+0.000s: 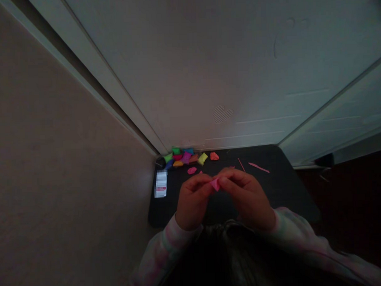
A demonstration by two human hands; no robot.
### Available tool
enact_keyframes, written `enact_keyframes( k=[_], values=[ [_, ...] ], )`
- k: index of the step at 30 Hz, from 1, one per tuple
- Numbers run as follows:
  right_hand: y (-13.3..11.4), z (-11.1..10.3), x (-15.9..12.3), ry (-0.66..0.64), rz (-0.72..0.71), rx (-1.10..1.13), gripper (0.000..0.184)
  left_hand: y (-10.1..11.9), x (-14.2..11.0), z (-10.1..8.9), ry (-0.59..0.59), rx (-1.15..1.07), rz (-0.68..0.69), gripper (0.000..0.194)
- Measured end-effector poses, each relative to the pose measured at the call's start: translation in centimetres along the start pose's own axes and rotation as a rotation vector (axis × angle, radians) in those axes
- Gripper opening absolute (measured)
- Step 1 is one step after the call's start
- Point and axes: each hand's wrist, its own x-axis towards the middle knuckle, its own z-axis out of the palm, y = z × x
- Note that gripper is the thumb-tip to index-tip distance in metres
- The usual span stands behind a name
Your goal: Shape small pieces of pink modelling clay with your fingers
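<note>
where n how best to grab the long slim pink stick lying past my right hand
Probably pinch the long, slim pink stick across its middle, coming from above and its right: it lies flat and slantwise on the dark table, and the shorter, thinner pink stick sits to its left. The right hand is nearest.

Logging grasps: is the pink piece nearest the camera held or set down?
Held: the left hand and right hand pinch the pink piece together.

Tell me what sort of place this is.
Probably a corner of a home, used for crafts: a small dark table stands against a pale panel, colourful packets crowd its far left corner, and a pink clay-like piece is pinched between the left hand and right hand.
</note>
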Motion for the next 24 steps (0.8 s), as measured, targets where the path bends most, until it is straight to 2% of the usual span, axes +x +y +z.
enact_keyframes(
  k=[3,7,12,16,22,24],
  values=[
    [-0.02,-0.11,0.13,-0.020,-0.003,-0.020,0.008,-0.07,-0.04,0.22,0.006,-0.089,-0.081,0.011],
    [-0.41,-0.27,0.24,-0.069,0.034,-0.080,0.002,-0.23,-0.07,0.04,-0.024,-0.122,-0.114,0.012],
    [-0.27,-0.35,-0.05,0.003,-0.140,-0.307,0.005,-0.19,-0.10,0.09,-0.032,-0.116,-0.123,0.011],
    [-0.06,-0.37,-0.04,-0.004,-0.229,-0.368,0.017,-0.14,-0.18,0.26,0.019,-0.146,-0.150,0.010],
    [-0.05,-0.56,0.41,-0.013,-0.140,-0.368,0.005,-0.27,-0.33,0.14,0.027,-0.206,-0.186,0.011],
    [-0.11,-0.54,0.39,-0.008,-0.163,-0.401,0.006,-0.35,-0.30,0.14,0.032,-0.194,-0.172,0.012]
  ],
)
